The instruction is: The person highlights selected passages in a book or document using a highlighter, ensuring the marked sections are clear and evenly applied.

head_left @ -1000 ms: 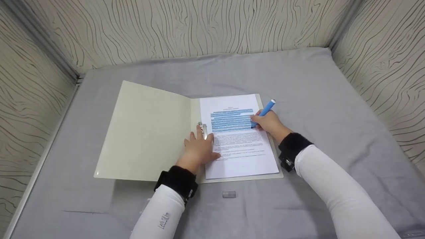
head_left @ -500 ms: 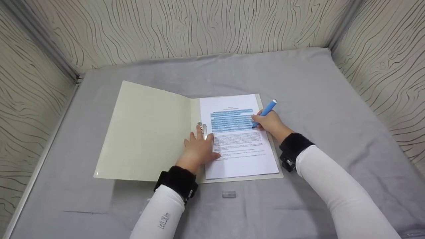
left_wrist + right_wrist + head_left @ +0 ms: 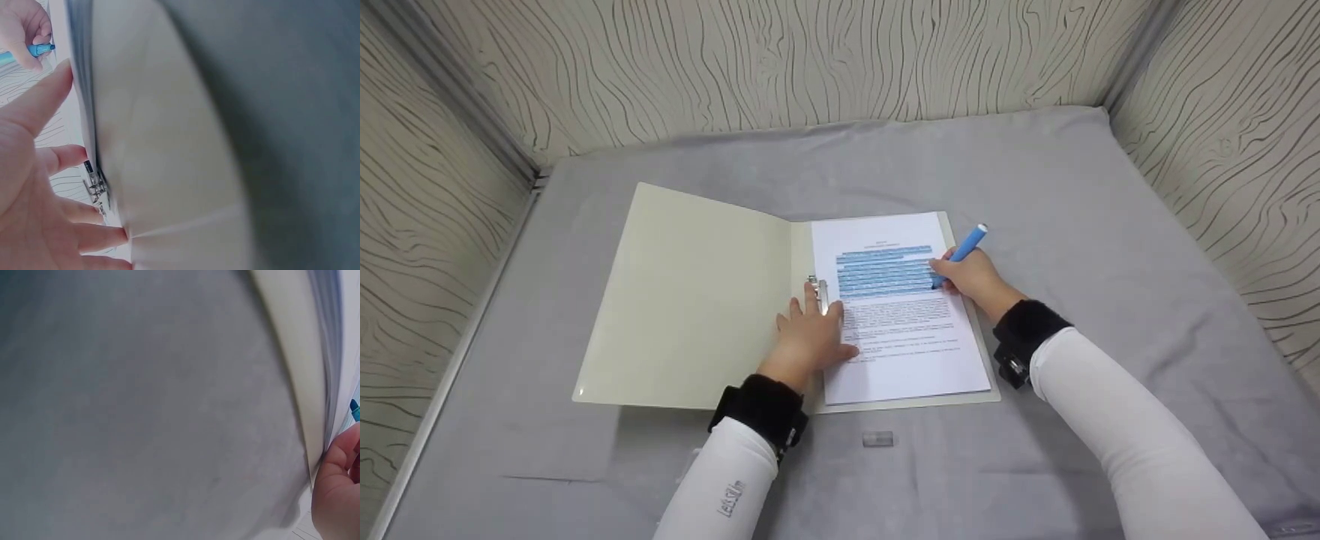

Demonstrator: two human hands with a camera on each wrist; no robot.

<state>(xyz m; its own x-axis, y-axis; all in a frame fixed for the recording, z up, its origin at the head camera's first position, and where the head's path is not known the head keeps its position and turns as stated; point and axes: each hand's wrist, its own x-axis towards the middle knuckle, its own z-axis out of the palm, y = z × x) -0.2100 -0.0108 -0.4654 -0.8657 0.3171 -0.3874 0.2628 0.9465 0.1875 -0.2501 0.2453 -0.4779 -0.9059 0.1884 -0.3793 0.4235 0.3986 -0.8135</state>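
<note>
A blue highlighter (image 3: 968, 243) is pinched in my right hand (image 3: 976, 274), its tip down on the printed page near the right end of a line. Blue marking (image 3: 883, 274) covers the upper lines of text on the stack of paper (image 3: 907, 379). That stack lies in an open cream folder (image 3: 690, 300), on its right side. With fingers spread, my left hand (image 3: 808, 341) rests across the folder's spine and the left edge of the paper. Beside its fingertips sits the metal clip (image 3: 821, 291), partly covered. In the left wrist view the highlighter (image 3: 36, 50) shows its dark tip.
A small grey translucent cap-like piece (image 3: 877, 439) lies on the grey cloth (image 3: 960, 480) in front of the folder. Patterned panels (image 3: 810, 60) stand behind and at both sides. The folder's left cover is slightly raised off the cloth.
My right hand has slid slightly to the right with the highlighter, and the blue marking on the lowest coloured line reaches a bit farther right. My left hand has stayed put.
</note>
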